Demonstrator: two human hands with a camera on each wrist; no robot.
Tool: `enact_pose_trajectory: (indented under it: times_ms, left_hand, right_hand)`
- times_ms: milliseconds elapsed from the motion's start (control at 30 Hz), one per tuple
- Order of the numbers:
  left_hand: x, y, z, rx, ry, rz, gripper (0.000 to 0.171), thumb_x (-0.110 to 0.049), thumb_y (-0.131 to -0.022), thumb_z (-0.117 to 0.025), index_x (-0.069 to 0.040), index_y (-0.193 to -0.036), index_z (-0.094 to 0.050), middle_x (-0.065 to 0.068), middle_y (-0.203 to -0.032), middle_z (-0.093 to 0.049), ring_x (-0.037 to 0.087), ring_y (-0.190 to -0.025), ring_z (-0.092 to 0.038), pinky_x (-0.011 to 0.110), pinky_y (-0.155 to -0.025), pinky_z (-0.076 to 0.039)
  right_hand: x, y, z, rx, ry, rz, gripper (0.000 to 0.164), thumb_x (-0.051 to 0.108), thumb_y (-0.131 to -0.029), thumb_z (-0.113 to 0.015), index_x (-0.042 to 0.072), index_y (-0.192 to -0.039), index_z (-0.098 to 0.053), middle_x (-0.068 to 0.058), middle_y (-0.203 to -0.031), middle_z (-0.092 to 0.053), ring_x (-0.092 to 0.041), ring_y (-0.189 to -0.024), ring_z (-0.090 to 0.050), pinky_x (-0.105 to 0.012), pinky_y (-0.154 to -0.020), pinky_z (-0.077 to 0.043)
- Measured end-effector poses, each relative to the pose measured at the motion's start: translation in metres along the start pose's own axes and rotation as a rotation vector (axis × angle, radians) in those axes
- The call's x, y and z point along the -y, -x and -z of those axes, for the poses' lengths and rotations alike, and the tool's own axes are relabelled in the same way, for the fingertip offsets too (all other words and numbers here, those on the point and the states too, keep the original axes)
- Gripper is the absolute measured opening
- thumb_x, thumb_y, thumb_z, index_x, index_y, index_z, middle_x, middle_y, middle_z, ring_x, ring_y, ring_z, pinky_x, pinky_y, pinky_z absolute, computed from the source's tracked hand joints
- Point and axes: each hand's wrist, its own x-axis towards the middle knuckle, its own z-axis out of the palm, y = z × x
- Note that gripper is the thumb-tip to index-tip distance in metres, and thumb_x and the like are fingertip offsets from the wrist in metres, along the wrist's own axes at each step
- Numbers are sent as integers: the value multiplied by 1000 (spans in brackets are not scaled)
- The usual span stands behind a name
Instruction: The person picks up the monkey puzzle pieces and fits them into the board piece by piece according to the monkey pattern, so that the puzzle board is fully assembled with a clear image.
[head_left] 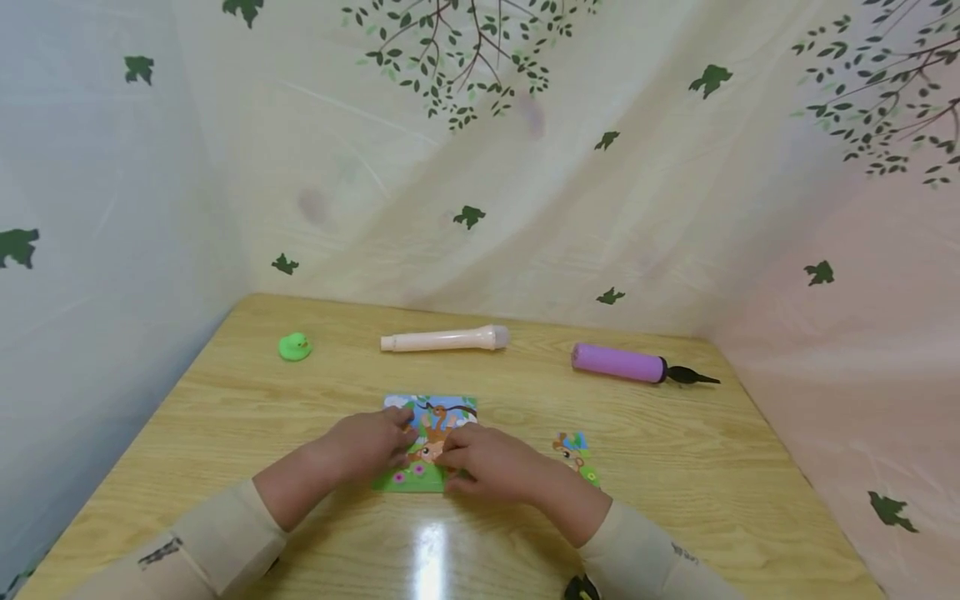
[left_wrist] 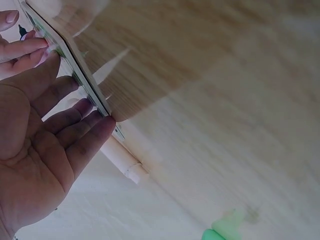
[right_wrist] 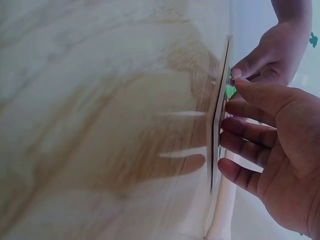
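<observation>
A flat square picture puzzle (head_left: 437, 427) showing a monkey under a branch lies on the table. My left hand (head_left: 367, 446) rests on its left side; in the left wrist view the fingertips (left_wrist: 107, 122) touch the board along its edge, fingers extended. On the lower right part, my right hand (head_left: 491, 462) touches the picture with loosely bent fingers, partly covering it. The right wrist view shows those fingertips (right_wrist: 227, 167) against the board's face, the palm empty. Right of this hand lie loose puzzle pieces (head_left: 570, 454) with a monkey face, partly hidden by the forearm.
Behind the puzzle lies a pale pink toy microphone (head_left: 442, 339). A green rubber duck (head_left: 295, 347) sits at the back left, a purple hand pump (head_left: 618, 363) with black nozzle at the back right. Beside the right sleeve is a small black object (head_left: 581, 588). Leaf-printed cloth (head_left: 375, 208) encloses the table.
</observation>
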Motion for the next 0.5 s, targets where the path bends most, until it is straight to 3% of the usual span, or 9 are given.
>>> enact_pose_trajectory:
  times_ms: [200, 400, 500]
  left_hand:
    - [0, -1, -1, 12, -6, 12, 38, -31, -95, -64, -8, -125, -66, 19, -134, -57, 38, -119, -59, 43, -90, -57]
    - [-3, -1, 0, 20, -17, 33, 37, -32, -94, -65, -8, -123, -66, 19, -133, -57, 36, -115, -62, 41, -83, -59]
    - [-4, -1, 2, 36, -21, 42, 38, -31, -94, -65, -7, -123, -66, 19, -133, -57, 35, -115, -61, 41, -82, -59]
  right_hand:
    - [1, 1, 2, 6, 7, 4, 40, 40, -95, -63, 16, -127, -67, 4, -118, -61, -10, -107, -56, -22, -94, -49]
    - [4, 0, 6, 4, 57, 33, 38, 35, -95, -64, 17, -128, -67, 3, -117, -62, -11, -106, -57, -22, -94, -49]
    - [2, 0, 5, 8, 30, 34, 36, 34, -96, -63, 17, -127, -67, 3, -117, -61, -11, -106, -56, -22, -94, -49]
